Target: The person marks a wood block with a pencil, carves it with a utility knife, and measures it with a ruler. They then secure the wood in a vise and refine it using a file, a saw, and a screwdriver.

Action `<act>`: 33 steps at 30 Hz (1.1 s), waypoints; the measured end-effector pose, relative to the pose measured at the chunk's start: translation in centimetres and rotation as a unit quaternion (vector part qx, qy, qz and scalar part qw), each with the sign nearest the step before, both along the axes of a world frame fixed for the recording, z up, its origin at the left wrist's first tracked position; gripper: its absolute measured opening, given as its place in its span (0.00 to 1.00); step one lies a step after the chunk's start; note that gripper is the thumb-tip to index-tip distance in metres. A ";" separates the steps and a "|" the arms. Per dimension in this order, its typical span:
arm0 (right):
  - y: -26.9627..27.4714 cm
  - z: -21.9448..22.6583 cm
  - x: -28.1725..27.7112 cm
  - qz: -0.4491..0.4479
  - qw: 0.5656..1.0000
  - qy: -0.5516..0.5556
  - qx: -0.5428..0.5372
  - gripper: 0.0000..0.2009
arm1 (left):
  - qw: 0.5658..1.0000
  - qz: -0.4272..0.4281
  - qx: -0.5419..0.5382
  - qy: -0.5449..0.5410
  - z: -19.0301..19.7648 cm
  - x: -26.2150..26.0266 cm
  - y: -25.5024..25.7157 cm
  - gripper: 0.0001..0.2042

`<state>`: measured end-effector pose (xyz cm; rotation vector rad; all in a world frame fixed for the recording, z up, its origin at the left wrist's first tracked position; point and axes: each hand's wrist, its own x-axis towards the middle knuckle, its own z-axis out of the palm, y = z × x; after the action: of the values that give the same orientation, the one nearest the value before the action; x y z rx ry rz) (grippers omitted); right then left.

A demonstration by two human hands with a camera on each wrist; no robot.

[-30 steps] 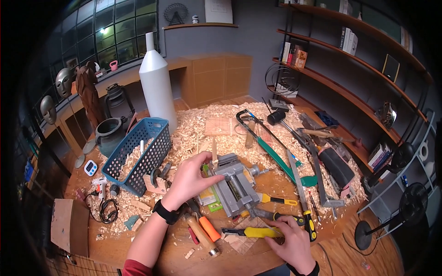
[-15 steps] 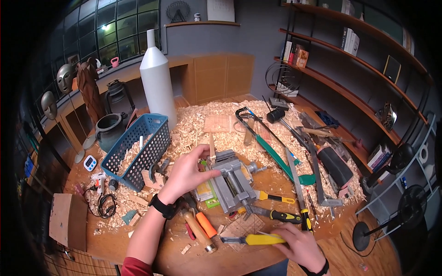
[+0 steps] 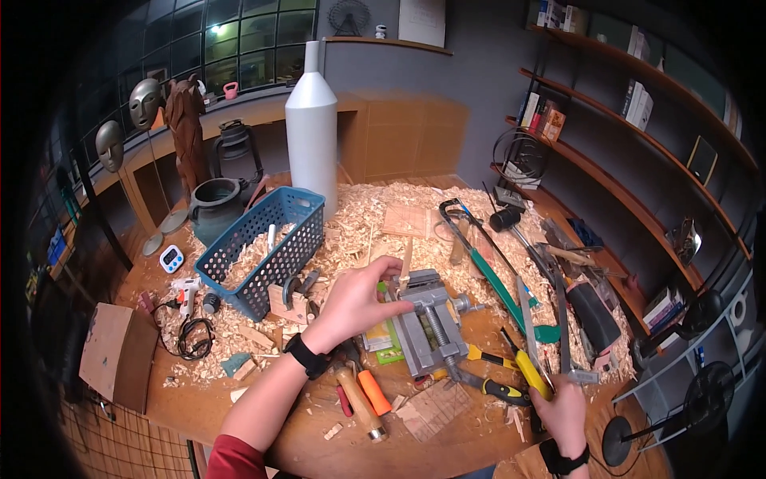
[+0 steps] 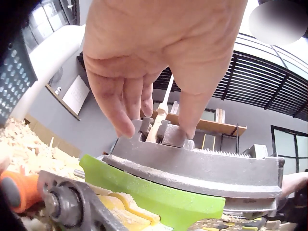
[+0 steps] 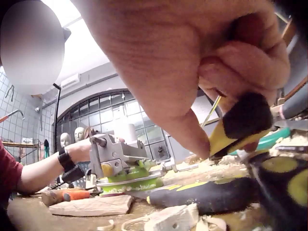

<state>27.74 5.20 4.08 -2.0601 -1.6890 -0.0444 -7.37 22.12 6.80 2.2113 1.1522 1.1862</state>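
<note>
Left hand (image 3: 357, 302): fingers unclenched, touching vise (image 3: 409, 342).
Right hand (image 3: 563, 415): fingers grasping yellow knife (image 3: 530, 370), vise's four o'clock; angle blade away.
Stick (image 3: 406, 257): vise's twelve; best steadied.

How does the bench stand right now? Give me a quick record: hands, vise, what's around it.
left hand: touches vise
right hand: holds yellow tool
vise: wooden stick stands between its jaws
left in head view: blue basket, shavings inside
right in head view: green saw
near side: orange handle beside wooden handle
</note>
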 end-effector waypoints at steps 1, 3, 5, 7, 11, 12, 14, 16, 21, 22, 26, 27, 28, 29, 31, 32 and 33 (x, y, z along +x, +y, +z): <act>0.9 0.0 -0.6 -0.002 1.000 -0.024 0.000 0.14 | 1.000 0.003 0.001 -0.001 0.0 0.0 0.0 0.28; 2.4 0.0 -1.2 -0.004 1.000 -0.017 -0.020 0.13 | 1.000 0.005 -0.009 0.018 -0.1 0.0 0.0 0.27; 3.4 -0.3 -1.1 0.024 0.998 -0.019 -0.059 0.14 | 1.000 0.002 -0.011 0.004 0.0 -0.1 0.0 0.27; 3.3 -0.6 -0.5 0.052 0.998 -0.022 -0.011 0.13 | 0.998 0.005 -0.060 0.026 0.6 -0.1 -0.4 0.27; 2.7 1.4 -1.3 0.067 0.945 0.315 -0.056 0.15 | 0.998 0.022 -0.045 0.039 0.6 -0.1 -0.5 0.24; 2.2 3.0 -2.6 0.122 0.919 0.371 -0.058 0.17 | 0.998 0.020 -0.049 0.040 0.5 0.0 -0.4 0.24; 2.0 6.0 -5.7 0.131 0.903 0.399 -0.090 0.16 | 0.996 0.017 -0.084 0.000 0.3 -0.1 0.0 0.18; 3.2 7.5 -8.6 0.142 0.885 0.428 -0.120 0.15 | 0.996 0.014 -0.085 -0.016 -0.1 -0.1 0.2 0.16; 6.5 7.5 -13.5 0.266 0.950 0.155 0.054 0.11 | 0.994 0.014 -0.082 -0.075 -0.5 0.2 0.2 0.11; 6.6 7.6 -14.0 0.255 0.951 0.162 0.061 0.11 | 0.993 0.015 -0.084 -0.077 -0.4 0.2 0.1 0.11; 7.2 7.3 -15.1 0.258 0.950 0.166 0.061 0.10 | 0.996 0.019 -0.074 -0.051 -0.5 0.1 0.4 0.11; 7.3 7.2 -15.3 0.257 0.951 0.163 0.061 0.10 | 0.996 0.018 -0.078 -0.050 -0.5 0.1 0.4 0.11; 7.4 7.1 -15.4 0.256 0.951 0.160 0.061 0.10 | 0.994 0.018 -0.084 -0.062 -0.5 0.2 0.4 0.11; 7.5 7.0 -15.5 0.255 0.952 0.161 0.058 0.10 | 0.993 0.018 -0.089 -0.073 -0.6 0.2 0.4 0.11; 7.8 6.8 -15.6 0.266 0.948 0.160 0.072 0.10 | 0.994 0.021 -0.088 -0.068 -0.5 0.3 0.4 0.11; 8.0 6.7 -15.7 0.267 0.948 0.160 0.069 0.10 | 0.994 0.023 -0.085 -0.063 -0.6 0.3 0.4 0.11; 8.1 6.8 -15.8 0.271 0.947 0.158 0.070 0.11 | 0.994 0.023 -0.088 -0.063 -0.6 0.4 0.4 0.11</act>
<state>11.90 13.28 10.84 -1.3561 -1.9143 0.3180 -7.01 22.48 6.17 1.9622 1.2130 1.1757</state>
